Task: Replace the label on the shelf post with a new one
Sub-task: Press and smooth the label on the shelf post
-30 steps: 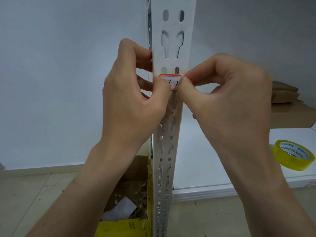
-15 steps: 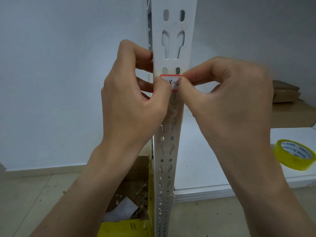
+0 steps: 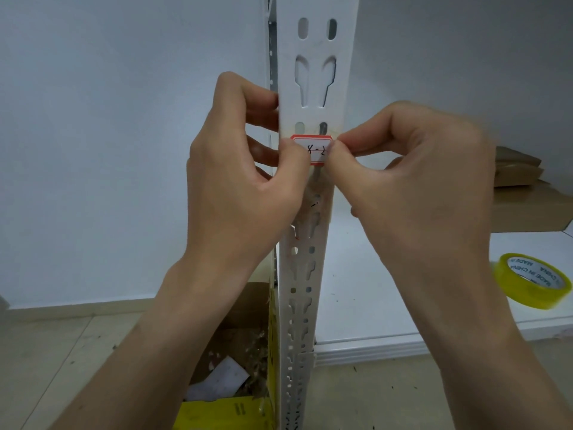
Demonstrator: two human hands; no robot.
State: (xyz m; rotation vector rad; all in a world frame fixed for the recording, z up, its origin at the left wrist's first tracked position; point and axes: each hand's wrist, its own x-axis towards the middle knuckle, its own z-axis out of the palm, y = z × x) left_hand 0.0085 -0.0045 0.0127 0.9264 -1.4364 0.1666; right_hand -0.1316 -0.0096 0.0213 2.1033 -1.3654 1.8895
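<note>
On the post (image 3: pixel 313 72), the label (image 3: pixel 314 150) has stayed put: left hand (image 3: pixel 235 193) pinches it there, right hand (image 3: pixel 412 187) pinches its end; sticking looks nearly done.

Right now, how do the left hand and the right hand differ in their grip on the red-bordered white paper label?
The left hand curls its fingers round the edge of the white perforated metal shelf post, thumb on the red-bordered white paper label; the right hand pinches only the label's right end between thumb and forefinger. The left hand reaches higher up the post than the right hand. Both cover an end of the label.
</note>
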